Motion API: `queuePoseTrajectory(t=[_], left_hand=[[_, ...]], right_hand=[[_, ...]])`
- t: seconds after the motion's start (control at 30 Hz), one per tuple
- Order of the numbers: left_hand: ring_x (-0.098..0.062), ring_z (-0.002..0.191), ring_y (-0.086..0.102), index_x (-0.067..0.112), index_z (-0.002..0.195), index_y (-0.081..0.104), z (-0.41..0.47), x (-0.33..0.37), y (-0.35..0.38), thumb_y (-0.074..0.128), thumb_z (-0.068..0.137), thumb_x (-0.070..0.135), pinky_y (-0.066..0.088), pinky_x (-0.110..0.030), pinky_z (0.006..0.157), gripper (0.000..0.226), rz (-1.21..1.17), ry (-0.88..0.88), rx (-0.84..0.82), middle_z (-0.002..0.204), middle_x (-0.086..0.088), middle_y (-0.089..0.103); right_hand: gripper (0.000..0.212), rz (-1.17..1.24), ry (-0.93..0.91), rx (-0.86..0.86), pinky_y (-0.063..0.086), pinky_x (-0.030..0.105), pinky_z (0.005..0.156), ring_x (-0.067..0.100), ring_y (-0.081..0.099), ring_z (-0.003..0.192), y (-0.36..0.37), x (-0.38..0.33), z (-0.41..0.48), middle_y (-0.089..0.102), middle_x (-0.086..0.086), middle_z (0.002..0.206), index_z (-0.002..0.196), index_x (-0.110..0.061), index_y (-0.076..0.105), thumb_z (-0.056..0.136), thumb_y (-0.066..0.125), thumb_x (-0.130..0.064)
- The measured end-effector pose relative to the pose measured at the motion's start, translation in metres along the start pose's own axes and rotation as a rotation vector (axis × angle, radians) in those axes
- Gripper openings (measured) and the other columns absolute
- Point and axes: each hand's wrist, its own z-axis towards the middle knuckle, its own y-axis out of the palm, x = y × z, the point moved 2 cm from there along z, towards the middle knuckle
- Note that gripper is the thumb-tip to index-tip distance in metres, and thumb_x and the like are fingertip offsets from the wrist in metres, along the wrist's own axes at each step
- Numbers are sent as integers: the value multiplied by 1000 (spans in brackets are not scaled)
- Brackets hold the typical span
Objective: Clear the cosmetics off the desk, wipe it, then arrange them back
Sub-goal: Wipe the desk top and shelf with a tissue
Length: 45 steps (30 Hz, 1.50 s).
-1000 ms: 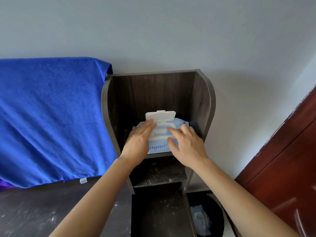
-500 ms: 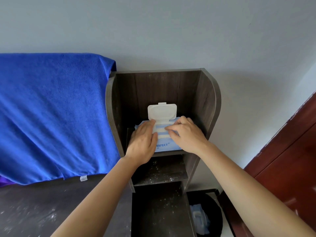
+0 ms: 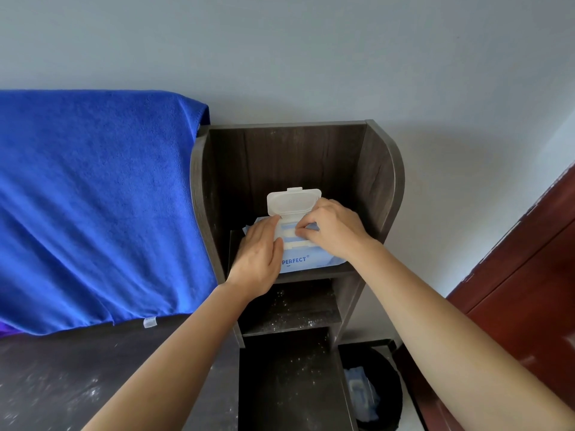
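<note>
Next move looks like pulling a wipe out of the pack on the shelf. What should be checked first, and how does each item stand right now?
1. Lid of the wipes pack flipped up, opening exposed: ok.
2. Pack lying flat on the top shelf: ok.
3. Left hand laid flat on the pack to hold it down: ok.
4. Right hand at the opening, fingers curled: ok.
5. A wipe actually pinched between those fingers: cannot tell, the fingertips hide it.
6. Desk ready for wiping: cannot tell; the visible part shows white specks, the rest is out of frame.
</note>
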Motion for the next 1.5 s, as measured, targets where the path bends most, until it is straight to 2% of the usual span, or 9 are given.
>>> queuePoseTrajectory(t=[0.3,0.5,0.7,0.8,1.03,1.2,1.33,1.43,1.5], left_hand=[[-18,136,36,7,149,38,0,-3,1,42,105,20,19,-17,110,46,-25,-7,10,149,-9,43],[-17,135,34,5,148,38,0,-4,5,42,105,17,20,-21,110,45,-41,1,24,148,-11,44],[-20,136,34,4,149,37,0,-5,6,43,104,15,23,-25,112,46,-54,1,25,149,-11,43],[-22,136,34,3,149,36,0,-4,5,43,104,14,24,-29,113,47,-56,10,17,150,-13,42],[-20,139,28,7,154,27,1,-4,8,38,105,20,24,-36,115,52,-68,-40,-10,154,-11,36],[-19,140,27,10,155,23,1,-5,10,35,107,22,22,-36,114,52,-94,-75,-24,156,-9,32],[-19,142,25,13,156,22,1,-7,12,34,107,23,20,-37,116,52,-127,-110,-28,158,-7,29],[-19,143,23,14,156,22,1,-8,13,34,107,23,19,-39,117,52,-153,-119,-37,158,-6,29],[-19,143,24,14,156,22,1,-9,13,35,107,23,19,-40,117,52,-162,-124,-43,158,-6,29]], right_hand=[[10,148,34,-104,50,38,84,16,47,111,0,1,12,60,-8,115,92,-36,77,88,74,-45],[16,81,-14,-140,41,34,79,16,43,109,2,2,16,52,-7,116,99,-36,75,91,69,-48],[22,8,-41,-105,42,32,78,17,48,110,11,-1,15,52,-2,119,106,-26,71,98,61,-43],[25,-34,-62,-52,44,35,82,20,48,110,18,-2,12,52,2,121,113,-20,68,101,55,-39],[22,17,-84,31,44,40,93,20,47,107,25,1,-1,52,3,117,108,-14,67,104,52,-30],[16,180,-45,6,40,35,97,10,38,106,22,5,-14,48,-4,116,104,-19,59,106,47,-30],[10,397,1,57,43,28,97,8,43,115,23,7,-28,42,-11,116,102,-27,50,103,51,-37],[32,435,38,30,42,26,101,9,41,125,27,9,-30,37,-12,124,119,-26,50,96,63,-44],[45,423,40,5,38,26,104,9,38,128,29,12,-31,35,-12,128,128,-24,50,92,70,-43]])
